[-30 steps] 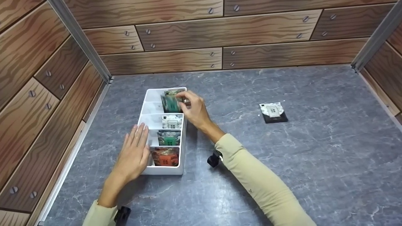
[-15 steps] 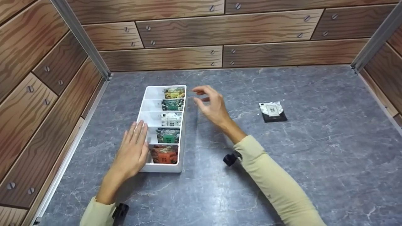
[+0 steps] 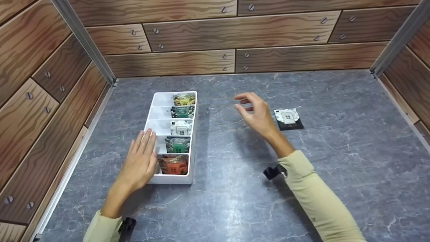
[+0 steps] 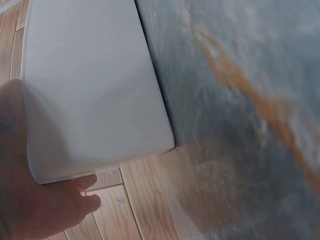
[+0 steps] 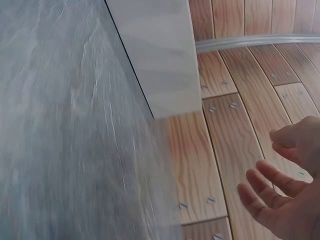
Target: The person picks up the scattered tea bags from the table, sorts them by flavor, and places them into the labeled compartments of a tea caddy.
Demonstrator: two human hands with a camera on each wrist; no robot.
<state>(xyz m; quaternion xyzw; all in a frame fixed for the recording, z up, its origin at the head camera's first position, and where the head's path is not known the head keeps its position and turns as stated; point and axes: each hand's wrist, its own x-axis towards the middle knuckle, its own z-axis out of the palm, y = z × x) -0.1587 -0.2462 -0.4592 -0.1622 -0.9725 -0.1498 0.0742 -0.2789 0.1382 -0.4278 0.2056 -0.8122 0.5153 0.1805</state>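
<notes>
A white compartment tray (image 3: 170,179) stands on the table, left of centre. From back to front its compartments hold flat square sachets: yellow (image 3: 184,99), dark green (image 3: 182,112), white (image 3: 181,127), green (image 3: 177,145) and orange-red (image 3: 173,165). Along the tray's left side rests my left hand (image 3: 138,164), fingers straight at the rim; the left wrist view shows it against the tray wall (image 4: 95,90). My right hand (image 3: 258,114) hovers over the table between tray and loose sachet, fingers loosely bent around nothing. That loose sachet (image 3: 288,119), white and black, lies flat just right of the hand.
A grey marbled tabletop (image 3: 231,205) carries everything. Wood-pattern panels (image 3: 188,60) close off the back and both sides, with metal posts (image 3: 84,42) at the corners. White specks lie beside the loose sachet.
My right hand has left the back of the tray, where a dark green sachet now sits in its own compartment, and moved right towards the loose sachet. The left hand stays at the tray.
</notes>
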